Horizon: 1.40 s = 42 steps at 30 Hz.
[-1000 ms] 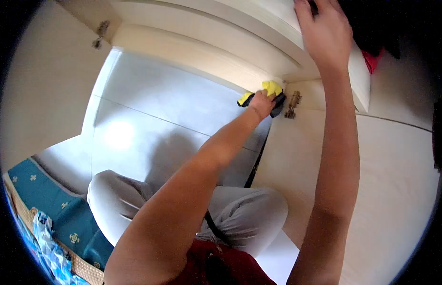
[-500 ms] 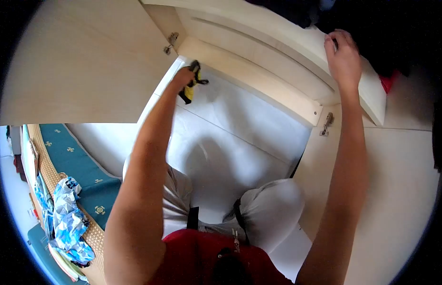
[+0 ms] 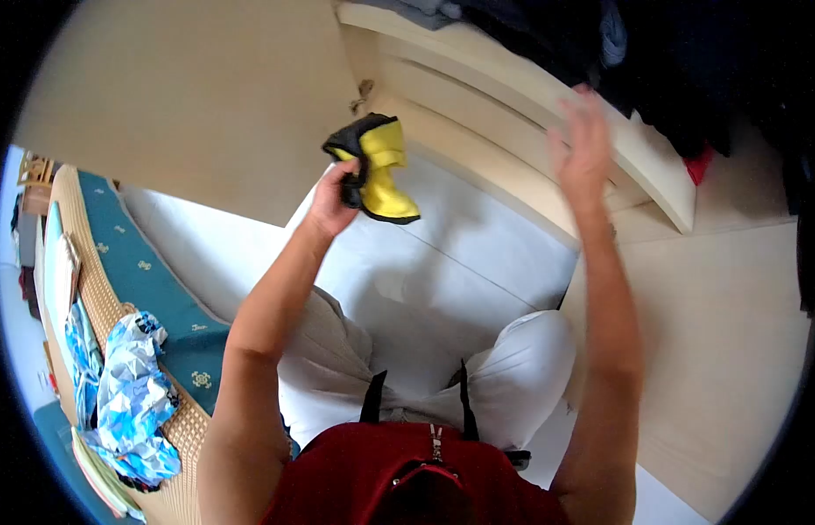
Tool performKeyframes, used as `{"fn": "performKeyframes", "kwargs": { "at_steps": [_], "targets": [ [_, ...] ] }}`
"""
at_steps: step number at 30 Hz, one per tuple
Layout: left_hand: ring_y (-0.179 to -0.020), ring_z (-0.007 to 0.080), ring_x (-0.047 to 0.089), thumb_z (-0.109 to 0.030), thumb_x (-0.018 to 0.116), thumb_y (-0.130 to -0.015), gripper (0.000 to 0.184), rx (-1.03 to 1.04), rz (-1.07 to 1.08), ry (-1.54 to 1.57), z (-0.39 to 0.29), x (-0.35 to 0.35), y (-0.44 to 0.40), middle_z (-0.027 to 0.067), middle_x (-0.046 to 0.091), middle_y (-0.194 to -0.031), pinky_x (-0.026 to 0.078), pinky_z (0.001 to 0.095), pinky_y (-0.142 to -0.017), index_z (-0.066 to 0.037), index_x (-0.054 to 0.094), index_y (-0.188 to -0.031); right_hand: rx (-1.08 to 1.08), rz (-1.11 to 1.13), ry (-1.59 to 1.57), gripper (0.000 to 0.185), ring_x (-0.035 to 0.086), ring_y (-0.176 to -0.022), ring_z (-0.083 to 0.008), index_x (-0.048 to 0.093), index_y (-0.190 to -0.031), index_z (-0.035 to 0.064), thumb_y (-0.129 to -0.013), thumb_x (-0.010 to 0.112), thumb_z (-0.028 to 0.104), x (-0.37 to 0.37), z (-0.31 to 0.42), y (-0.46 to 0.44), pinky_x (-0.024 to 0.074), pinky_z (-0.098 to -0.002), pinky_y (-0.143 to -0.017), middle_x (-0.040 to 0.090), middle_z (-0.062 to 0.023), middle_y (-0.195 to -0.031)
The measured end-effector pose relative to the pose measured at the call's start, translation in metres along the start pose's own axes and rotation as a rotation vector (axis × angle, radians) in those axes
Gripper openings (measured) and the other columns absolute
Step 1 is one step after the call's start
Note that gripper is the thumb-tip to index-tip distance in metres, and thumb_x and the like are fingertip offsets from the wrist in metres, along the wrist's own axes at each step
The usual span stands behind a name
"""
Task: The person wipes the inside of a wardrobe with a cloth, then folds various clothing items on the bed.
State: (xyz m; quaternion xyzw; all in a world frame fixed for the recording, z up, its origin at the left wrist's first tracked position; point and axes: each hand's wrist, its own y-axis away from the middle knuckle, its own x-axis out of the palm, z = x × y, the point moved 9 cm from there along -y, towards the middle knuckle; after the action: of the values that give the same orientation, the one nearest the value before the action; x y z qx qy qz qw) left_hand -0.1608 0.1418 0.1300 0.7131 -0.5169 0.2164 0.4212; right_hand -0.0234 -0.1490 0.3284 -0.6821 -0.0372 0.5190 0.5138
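Note:
A yellow cloth with black edging is gripped in my left hand, held up over the white tiled floor in front of the cabinet. The cloth is folded and hangs to the right of my fingers. My right hand is raised near the cabinet's shelf edge, its fingers apart and somewhat blurred, with nothing in it. Dark clothes lie on the shelf beyond that hand.
Two pale cabinet doors stand open, the left door and the right door. At the left, a bed with a woven mat and teal runner carries a crumpled blue-and-white cloth. White floor tiles lie below.
My left hand has lifted the yellow cloth from low by the cabinet base, up and toward me. My right hand has come off the shelf edge and moved left and down.

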Motion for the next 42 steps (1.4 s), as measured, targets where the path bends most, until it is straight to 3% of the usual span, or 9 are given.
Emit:
{"fn": "performKeyframes", "kwargs": {
  "at_steps": [6,10,11,15,17,25,31,35,42],
  "targets": [
    [-0.109,0.0197,0.052,-0.048,0.044,-0.094,0.056,0.060,0.086,-0.696,0.018,0.057,0.050,0.0082,0.061,-0.112,0.036,0.0368,-0.098,0.002,0.054,-0.116,0.678,0.627,-1.304,0.088,0.018,-0.139,-0.0280,-0.006,-0.148,0.0098,-0.092,0.055,0.040,0.154,0.172,0.100,0.0204,-0.0369,-0.111,0.011,-0.0172,-0.151],
    [-0.066,0.0143,0.055,-0.041,0.049,-0.094,0.045,0.206,-0.182,-1.660,-0.065,0.038,0.084,0.0091,0.065,-0.079,0.048,0.0308,-0.064,0.002,0.063,-0.103,1.261,0.520,-2.052,0.048,0.057,-0.102,-0.0169,0.043,-0.130,0.0066,-0.084,0.057,0.009,0.182,0.230,0.116,0.0463,-0.0318,-0.091,0.057,-0.0052,-0.113],
    [-0.071,0.0281,0.062,-0.034,0.057,-0.089,0.033,0.505,-0.337,-1.604,-0.112,0.048,0.111,0.0167,0.067,-0.084,0.048,0.0369,-0.064,-0.004,0.067,-0.099,1.398,0.532,-2.062,0.048,0.058,-0.101,-0.0189,0.044,-0.129,0.0062,-0.082,0.055,0.004,0.186,0.241,0.120,0.0476,-0.0325,-0.089,0.058,-0.0074,-0.112],
    [-0.086,0.0138,0.048,-0.017,0.054,-0.093,0.038,1.690,-0.897,-1.304,-0.257,0.075,0.262,0.0087,0.052,-0.107,0.042,0.0289,-0.075,-0.003,0.048,-0.128,1.261,0.444,-1.859,0.047,0.057,-0.099,-0.0177,0.045,-0.129,0.0035,-0.083,0.052,0.003,0.186,0.257,0.078,0.0469,-0.0301,-0.087,0.056,-0.0076,-0.111],
    [-0.099,0.0182,0.047,-0.026,0.048,-0.097,0.046,1.827,-1.152,-1.309,-0.296,0.078,0.292,0.0093,0.048,-0.118,0.039,0.0330,-0.089,-0.001,0.039,-0.134,1.137,0.310,-1.767,0.045,0.058,-0.099,-0.0223,0.044,-0.127,0.0019,-0.083,0.048,0.000,0.173,0.263,0.029,0.0493,-0.0339,-0.085,0.056,-0.0115,-0.113],
    [-0.122,0.0242,0.041,-0.052,0.025,-0.098,0.061,1.448,-0.451,-0.724,-0.364,0.035,0.228,0.0106,0.044,-0.134,0.032,0.0364,-0.103,-0.003,0.041,-0.131,0.322,-0.179,-0.981,0.076,0.032,-0.126,-0.0406,0.034,-0.139,0.0127,-0.072,0.066,0.001,0.098,0.367,-0.154,0.0283,-0.0467,-0.106,0.028,-0.0180,-0.143],
    [-0.089,0.0170,0.056,-0.043,0.047,-0.096,0.048,1.490,-0.566,-1.016,-0.355,0.026,0.226,0.0097,0.060,-0.101,0.046,0.0295,-0.080,0.003,0.054,-0.107,0.630,0.013,-0.785,0.084,0.026,-0.131,-0.0444,0.023,-0.145,0.0131,-0.073,0.065,0.000,0.222,0.378,-0.055,0.0272,-0.0453,-0.108,0.007,-0.0181,-0.152],
    [-0.072,0.0105,0.052,-0.039,0.050,-0.096,0.039,1.586,-0.580,-1.036,-0.349,0.037,0.231,0.0037,0.057,-0.081,0.043,0.0244,-0.064,-0.001,0.054,-0.091,0.955,0.260,-0.969,0.063,0.038,-0.127,-0.0405,0.026,-0.142,0.0029,-0.087,0.055,0.009,0.358,0.366,0.062,0.0319,-0.0388,-0.106,0.028,-0.0236,-0.145],
    [-0.069,0.0094,0.052,-0.042,0.045,-0.097,0.043,1.705,-0.529,-1.047,-0.335,0.045,0.234,0.0036,0.057,-0.077,0.042,0.0229,-0.061,-0.001,0.055,-0.089,1.032,0.239,-0.903,0.058,0.033,-0.130,-0.0410,0.027,-0.143,0.0072,-0.090,0.049,0.013,0.302,0.328,-0.012,0.0343,-0.0435,-0.104,0.027,-0.0249,-0.145]
  ]
}}
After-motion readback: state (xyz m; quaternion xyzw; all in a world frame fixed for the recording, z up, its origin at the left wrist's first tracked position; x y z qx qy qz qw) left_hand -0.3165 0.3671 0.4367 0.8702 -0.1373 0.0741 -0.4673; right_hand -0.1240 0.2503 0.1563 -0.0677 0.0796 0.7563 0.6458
